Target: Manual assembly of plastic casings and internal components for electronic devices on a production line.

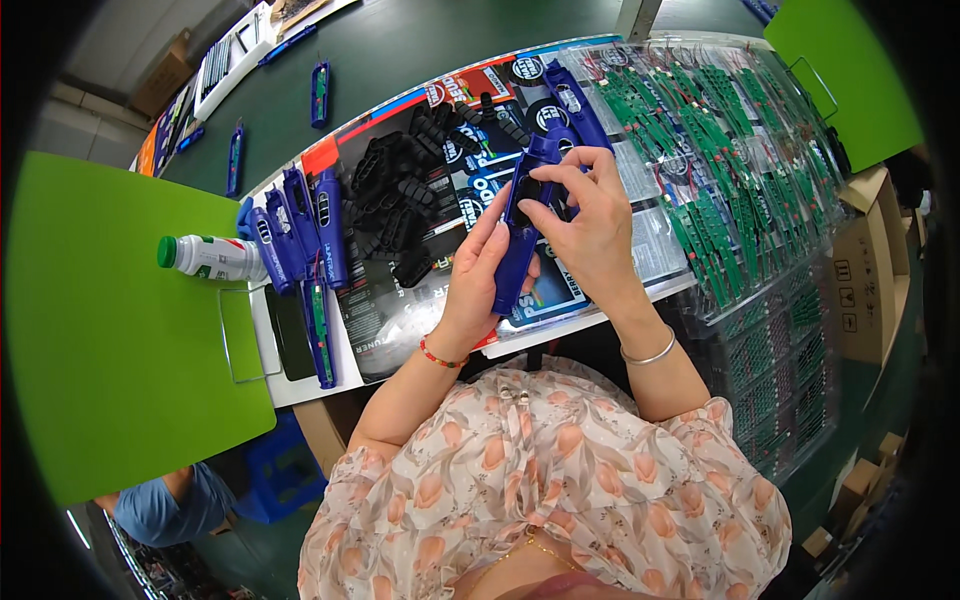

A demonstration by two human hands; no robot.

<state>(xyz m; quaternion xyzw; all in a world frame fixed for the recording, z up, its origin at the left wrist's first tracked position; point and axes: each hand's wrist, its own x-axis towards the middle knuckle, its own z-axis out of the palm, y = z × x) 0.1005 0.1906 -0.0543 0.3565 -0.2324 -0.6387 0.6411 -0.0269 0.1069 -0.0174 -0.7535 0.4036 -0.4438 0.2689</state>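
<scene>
My left hand (482, 268) is wrapped round a long blue plastic housing (514, 272), held tilted with its open side facing up. My right hand (592, 222) is closed, thumb and bent forefinger at a small black piece (527, 188) in the hollow of that housing. The fingers partly hide the piece. More blue housings (577, 104) lie just beyond my right hand. Left of my hands is a heap of black ribbed plastic pieces (385, 185) on printed sheets.
Blue housings (327, 205) cluster at the left, one holding a green circuit board (318, 320), near a white bottle with a green cap (215, 257). Wired green circuit boards (715, 150) cover plastic trays at the right. Green panels (120, 330) flank the table. Another person's blue sleeve (175, 508) shows lower left.
</scene>
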